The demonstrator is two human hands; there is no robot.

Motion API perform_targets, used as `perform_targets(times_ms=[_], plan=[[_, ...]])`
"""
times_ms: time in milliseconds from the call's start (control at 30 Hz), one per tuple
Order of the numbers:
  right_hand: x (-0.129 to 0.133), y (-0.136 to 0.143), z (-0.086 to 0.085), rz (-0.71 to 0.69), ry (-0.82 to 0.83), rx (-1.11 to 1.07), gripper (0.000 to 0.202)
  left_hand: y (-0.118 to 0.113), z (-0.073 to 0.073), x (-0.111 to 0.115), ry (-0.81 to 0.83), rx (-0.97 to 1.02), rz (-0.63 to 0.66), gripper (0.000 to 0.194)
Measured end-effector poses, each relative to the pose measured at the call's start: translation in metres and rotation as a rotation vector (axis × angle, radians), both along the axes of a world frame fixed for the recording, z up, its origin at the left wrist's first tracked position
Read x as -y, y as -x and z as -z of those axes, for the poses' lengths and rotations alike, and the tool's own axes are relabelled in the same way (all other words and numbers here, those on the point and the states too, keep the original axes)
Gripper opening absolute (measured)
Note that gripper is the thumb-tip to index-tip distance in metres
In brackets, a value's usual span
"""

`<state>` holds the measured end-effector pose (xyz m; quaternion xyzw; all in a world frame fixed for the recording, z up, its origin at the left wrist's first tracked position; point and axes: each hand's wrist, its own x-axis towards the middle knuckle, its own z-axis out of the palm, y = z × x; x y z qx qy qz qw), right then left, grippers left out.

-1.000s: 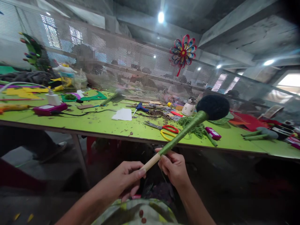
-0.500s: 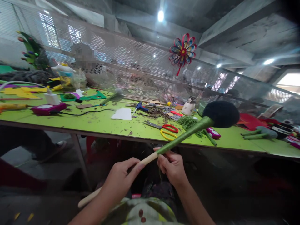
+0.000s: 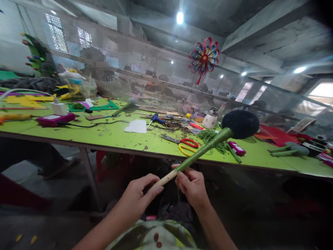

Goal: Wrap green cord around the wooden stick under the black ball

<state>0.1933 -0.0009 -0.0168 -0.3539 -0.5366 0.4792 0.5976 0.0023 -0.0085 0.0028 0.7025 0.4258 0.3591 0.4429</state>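
Observation:
A wooden stick (image 3: 167,178) runs slantwise across my lap, its upper length wrapped in green yarn (image 3: 205,148) and its far end topped by a dark, rounded, fuzzy head (image 3: 240,124). My left hand (image 3: 142,191) is closed round the bare wood, thumb along the near side. Where the wrapping ends, my right hand (image 3: 191,184) pinches the stick and yarn between thumb and fingers. A thin strand seems to hang below the right fingers. Scissors (image 3: 182,142) with red and yellow handles lie on the table beyond, beside a tangle of green yarn (image 3: 212,139).
The green table (image 3: 104,139) spans the view ahead. On it are a blue glue gun (image 3: 156,119), a white paper sheet (image 3: 136,126), magenta boxes (image 3: 55,119), a pale kettle-like pot (image 3: 209,119) and scraps. Perforated mesh (image 3: 156,69) stands behind, with a pinwheel flower (image 3: 205,57) hanging there.
The stick has turned slightly in my hands, and a small dark mark now shows on its bare wood. The dark head has shifted a little left. Both hands keep nearly the same place.

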Motion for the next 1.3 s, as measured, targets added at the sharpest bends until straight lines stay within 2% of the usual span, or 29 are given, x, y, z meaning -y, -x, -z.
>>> perform_targets(times_ms=[33, 100, 167, 333, 433, 500, 633, 700, 767, 867, 933, 1033, 1167, 1300], plan=[[0.0, 0.0, 0.0, -0.004, -0.004, 0.001, 0.037, -0.001, -0.001, 0.001, -0.059, -0.022, -0.018, 0.025], [0.001, -0.001, 0.001, -0.013, -0.012, -0.006, 0.037, -0.002, -0.002, 0.004, -0.059, -0.021, 0.004, 0.028], [0.002, -0.001, 0.001, -0.027, -0.015, -0.029, 0.038, -0.002, -0.001, 0.004, 0.053, 0.016, 0.058, 0.033], [0.005, 0.0, 0.0, -0.07, -0.008, -0.082, 0.035, 0.002, 0.007, -0.002, 0.487, 0.187, 0.225, 0.042], [0.005, 0.002, -0.002, -0.049, -0.012, -0.071, 0.032, 0.002, 0.009, -0.006, 0.567, 0.204, 0.269, 0.041], [0.002, 0.002, -0.002, -0.007, -0.013, -0.047, 0.033, 0.0, 0.009, -0.008, 0.43, 0.119, 0.175, 0.038], [0.0, 0.002, 0.002, 0.036, -0.015, -0.004, 0.039, -0.002, 0.007, -0.004, -0.181, -0.093, -0.181, 0.026], [0.001, 0.002, 0.003, 0.027, -0.004, -0.005, 0.042, -0.001, 0.006, -0.001, -0.274, -0.129, -0.202, 0.025], [0.003, 0.002, 0.003, 0.019, 0.004, -0.022, 0.042, -0.001, 0.006, 0.0, -0.145, -0.094, -0.121, 0.031], [0.005, 0.003, 0.001, 0.009, -0.007, -0.043, 0.04, 0.0, 0.004, -0.002, 0.204, 0.03, 0.038, 0.046], [0.005, 0.002, -0.001, 0.001, -0.017, -0.049, 0.039, 0.001, 0.002, -0.005, 0.363, 0.091, 0.124, 0.05], [0.003, 0.002, -0.002, -0.002, -0.024, -0.055, 0.037, 0.002, 0.0, -0.006, 0.386, 0.124, 0.19, 0.041], [0.001, 0.001, 0.0, -0.009, -0.025, -0.058, 0.034, 0.002, 0.002, -0.003, 0.333, 0.155, 0.133, 0.033], [0.003, 0.002, -0.003, -0.053, -0.03, -0.071, 0.032, 0.006, 0.006, -0.002, 0.522, 0.234, 0.305, 0.036]])
